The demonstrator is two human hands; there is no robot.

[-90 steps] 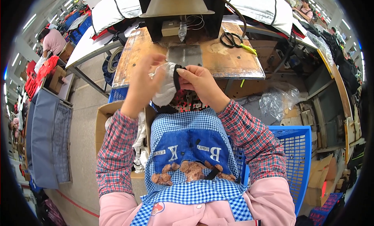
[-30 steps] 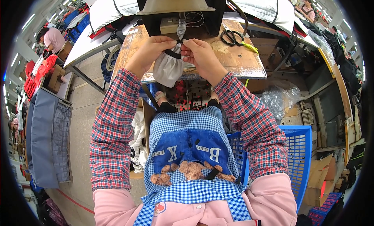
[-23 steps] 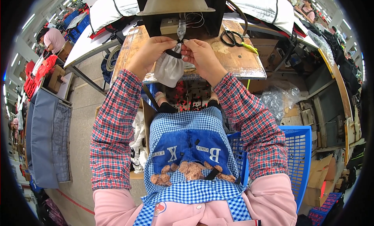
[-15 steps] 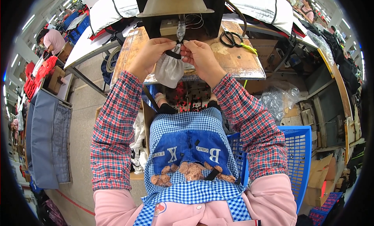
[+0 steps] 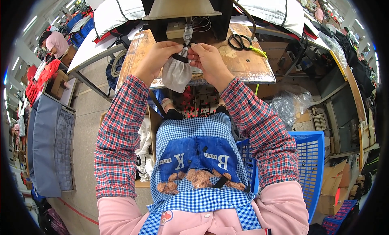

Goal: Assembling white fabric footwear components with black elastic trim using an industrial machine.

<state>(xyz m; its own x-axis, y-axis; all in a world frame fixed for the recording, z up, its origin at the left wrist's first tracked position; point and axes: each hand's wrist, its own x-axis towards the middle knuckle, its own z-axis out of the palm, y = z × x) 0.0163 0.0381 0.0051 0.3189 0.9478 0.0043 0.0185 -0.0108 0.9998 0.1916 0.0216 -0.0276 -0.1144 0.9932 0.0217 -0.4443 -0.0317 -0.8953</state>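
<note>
Both hands meet at the front of a machine, under its cream shade (image 5: 182, 6). Between thumb and fingers my left hand (image 5: 160, 58) pinches the top of a light grey-white cloth piece (image 5: 177, 76), gathered like a small pouch. My right hand (image 5: 210, 61) pinches the same piece from the other side, at its black band (image 5: 180, 57). The cloth hangs down over the front edge of the worn wooden table (image 5: 231, 62). Right above my fingertips is the machine's narrow metal head (image 5: 188, 32). My fingers partly hide where cloth and band join.
Black-handled scissors (image 5: 240, 42) with a yellow-green strip lie right of the machine. A blue plastic basket (image 5: 310, 166) stands at my right, and an open carton (image 5: 152, 129) with white cloth at my left. Clear plastic bags (image 5: 285, 105) lie beyond the basket. Another person (image 5: 56, 43) sits far left.
My hands keep the same pinch on the cloth and have barely moved. The hanging cloth has shifted very slightly.
</note>
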